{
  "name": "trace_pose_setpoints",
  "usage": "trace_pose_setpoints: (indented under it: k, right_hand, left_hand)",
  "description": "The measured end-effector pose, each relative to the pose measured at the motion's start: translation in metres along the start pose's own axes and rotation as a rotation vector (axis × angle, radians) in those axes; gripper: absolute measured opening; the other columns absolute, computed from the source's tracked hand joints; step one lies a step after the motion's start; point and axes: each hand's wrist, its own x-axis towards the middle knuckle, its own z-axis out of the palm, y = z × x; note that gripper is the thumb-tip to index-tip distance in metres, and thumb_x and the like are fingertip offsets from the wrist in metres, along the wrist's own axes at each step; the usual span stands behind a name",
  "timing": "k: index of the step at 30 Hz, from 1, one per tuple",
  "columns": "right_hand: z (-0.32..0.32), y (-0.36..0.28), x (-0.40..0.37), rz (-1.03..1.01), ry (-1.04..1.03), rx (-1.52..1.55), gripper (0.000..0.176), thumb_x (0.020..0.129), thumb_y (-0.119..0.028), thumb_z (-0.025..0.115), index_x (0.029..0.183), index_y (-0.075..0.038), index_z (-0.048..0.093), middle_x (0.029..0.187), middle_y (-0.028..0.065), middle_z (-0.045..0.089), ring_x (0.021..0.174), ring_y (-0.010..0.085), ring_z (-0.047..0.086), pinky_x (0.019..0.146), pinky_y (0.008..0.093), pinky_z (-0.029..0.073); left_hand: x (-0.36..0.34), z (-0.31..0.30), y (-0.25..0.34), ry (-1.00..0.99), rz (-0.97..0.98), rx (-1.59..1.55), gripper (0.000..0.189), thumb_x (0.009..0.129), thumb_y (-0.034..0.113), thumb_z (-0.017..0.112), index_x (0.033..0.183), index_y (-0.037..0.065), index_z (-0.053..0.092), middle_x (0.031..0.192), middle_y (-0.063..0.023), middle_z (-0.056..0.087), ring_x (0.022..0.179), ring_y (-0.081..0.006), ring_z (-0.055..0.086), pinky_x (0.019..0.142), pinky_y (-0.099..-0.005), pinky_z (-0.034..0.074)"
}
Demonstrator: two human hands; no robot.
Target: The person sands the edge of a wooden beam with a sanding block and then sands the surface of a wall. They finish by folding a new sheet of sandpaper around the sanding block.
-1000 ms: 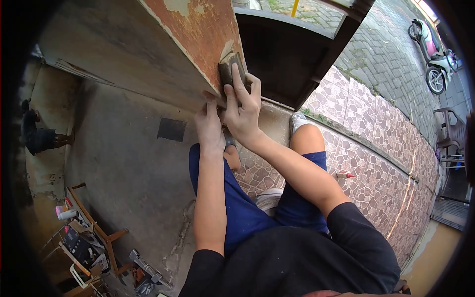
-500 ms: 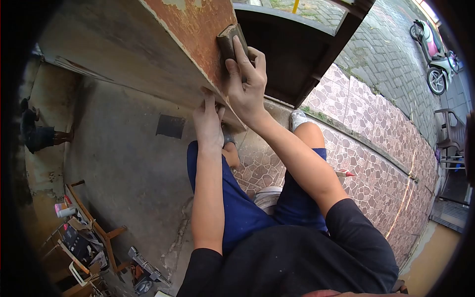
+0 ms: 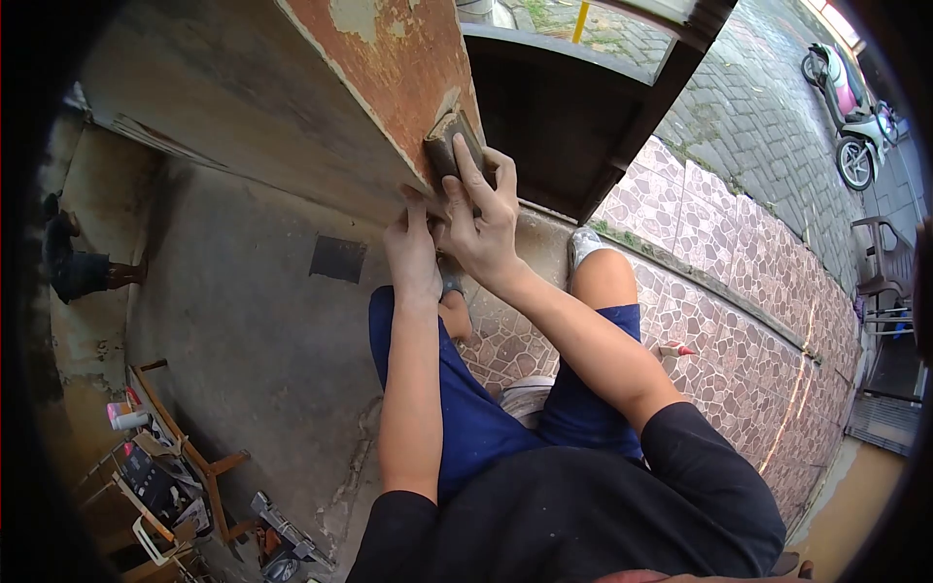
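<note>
My right hand (image 3: 481,214) is closed round a dark sanding block (image 3: 452,146), with the index finger laid along it. The block presses against a narrow upright face with peeling orange paint (image 3: 389,68). Just below and to the left, my left hand (image 3: 415,257) is at the corner of this same upright panel or wall end. One finger lies on its grey side face (image 3: 253,107) and the others are curled near the corner, partly hidden. The two hands are close together.
A dark open-framed gate or cabinet (image 3: 554,117) stands beyond the upright. Patterned tiles (image 3: 739,321) carry a red-tipped bottle (image 3: 673,349). A dark square sheet (image 3: 337,259) lies on the concrete floor. Another person (image 3: 83,267) is at far left, above a wooden frame (image 3: 194,457) and clutter.
My right hand and the sanding block have slid down along the orange face, nearer to my left hand. My left hand stays at the corner. The view has shifted slightly.
</note>
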Motion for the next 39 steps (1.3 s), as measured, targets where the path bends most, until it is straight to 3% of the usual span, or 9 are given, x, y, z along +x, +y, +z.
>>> trace_pose_setpoints:
  k: [2, 10, 12, 14, 17, 21, 32, 35, 39]
  right_hand:
    - [-0.002, 0.007, 0.026, -0.074, 0.031, -0.061, 0.045, 0.098, -0.002, 0.065, 0.143, -0.004, 0.062, 0.116, 0.0193, 0.058, 0.094, 0.0261, 0.061, 0.081, 0.0352, 0.051]
    - [-0.004, 0.008, 0.016, -0.087, -0.003, -0.048, 0.048, 0.096, 0.0, 0.065, 0.144, -0.003, 0.062, 0.115, 0.0193, 0.058, 0.094, 0.0256, 0.06, 0.082, 0.0345, 0.051]
    - [-0.008, 0.011, 0.037, 0.068, -0.022, 0.076, 0.052, 0.094, -0.001, 0.068, 0.144, -0.011, 0.063, 0.12, 0.0242, 0.053, 0.106, 0.0359, 0.059, 0.094, 0.04, 0.05]
    - [-0.006, 0.011, 0.028, 0.057, -0.025, 0.062, 0.052, 0.094, -0.001, 0.067, 0.145, -0.011, 0.062, 0.12, 0.0241, 0.053, 0.105, 0.0351, 0.059, 0.094, 0.0399, 0.049]
    - [-0.001, 0.013, 0.004, -0.043, 0.018, -0.001, 0.044, 0.098, -0.001, 0.065, 0.142, -0.005, 0.063, 0.115, 0.0154, 0.059, 0.096, 0.0225, 0.059, 0.082, 0.0328, 0.05]
    - [-0.005, 0.02, 0.043, -0.005, 0.04, -0.001, 0.045, 0.098, -0.004, 0.066, 0.143, -0.003, 0.062, 0.114, 0.0161, 0.058, 0.097, 0.0231, 0.059, 0.085, 0.0332, 0.05]
    - [0.0, 0.019, 0.032, 0.014, 0.051, -0.028, 0.046, 0.097, 0.0, 0.066, 0.143, -0.006, 0.063, 0.111, 0.0156, 0.058, 0.093, 0.0223, 0.058, 0.082, 0.0329, 0.05]
    - [-0.004, 0.005, -0.005, 0.043, -0.028, 0.016, 0.049, 0.095, -0.003, 0.068, 0.143, -0.011, 0.064, 0.119, 0.0234, 0.054, 0.103, 0.0347, 0.056, 0.09, 0.039, 0.049]
    - [-0.001, 0.015, 0.045, -0.037, 0.073, -0.037, 0.046, 0.098, -0.001, 0.065, 0.143, -0.008, 0.063, 0.115, 0.0182, 0.058, 0.094, 0.0253, 0.059, 0.081, 0.0333, 0.05]
  left_hand:
    - [-0.003, 0.002, 0.004, 0.052, -0.091, -0.028, 0.052, 0.107, 0.039, 0.059, 0.136, -0.004, 0.055, 0.127, -0.0113, 0.062, 0.114, -0.0172, 0.062, 0.094, -0.034, 0.053]
    - [0.0, 0.0, 0.001, 0.02, -0.068, -0.018, 0.059, 0.106, 0.046, 0.059, 0.137, -0.004, 0.054, 0.128, -0.0109, 0.061, 0.115, -0.0183, 0.061, 0.095, -0.0325, 0.051]
    - [-0.002, -0.003, -0.002, 0.039, -0.089, -0.005, 0.06, 0.106, 0.047, 0.059, 0.137, -0.004, 0.054, 0.128, -0.0105, 0.061, 0.115, -0.0182, 0.061, 0.096, -0.0324, 0.051]
    - [0.001, -0.005, -0.003, 0.021, -0.104, 0.002, 0.061, 0.105, 0.048, 0.06, 0.138, -0.003, 0.053, 0.128, -0.0102, 0.06, 0.116, -0.0186, 0.061, 0.097, -0.0332, 0.051]
    - [-0.001, -0.001, -0.002, -0.003, -0.039, -0.037, 0.063, 0.105, 0.048, 0.061, 0.139, -0.004, 0.052, 0.129, -0.01, 0.06, 0.117, -0.0186, 0.061, 0.099, -0.0331, 0.05]
    - [-0.003, -0.004, -0.007, 0.027, -0.076, -0.018, 0.058, 0.106, 0.044, 0.059, 0.14, -0.003, 0.051, 0.132, -0.0109, 0.059, 0.119, -0.0192, 0.06, 0.1, -0.0338, 0.05]
    - [-0.004, 0.002, -0.001, 0.047, -0.081, 0.009, 0.053, 0.108, 0.04, 0.056, 0.139, -0.003, 0.052, 0.134, -0.0121, 0.058, 0.121, -0.0196, 0.059, 0.103, -0.0378, 0.05]
    - [-0.001, 0.0, -0.002, 0.009, -0.048, 0.013, 0.054, 0.107, 0.041, 0.056, 0.138, -0.004, 0.052, 0.131, -0.0128, 0.059, 0.12, -0.0195, 0.059, 0.103, -0.0374, 0.05]
    - [-0.005, 0.003, -0.001, 0.051, -0.077, 0.037, 0.054, 0.108, 0.038, 0.055, 0.14, -0.005, 0.051, 0.131, -0.0136, 0.059, 0.12, -0.0195, 0.06, 0.1, -0.0351, 0.051]
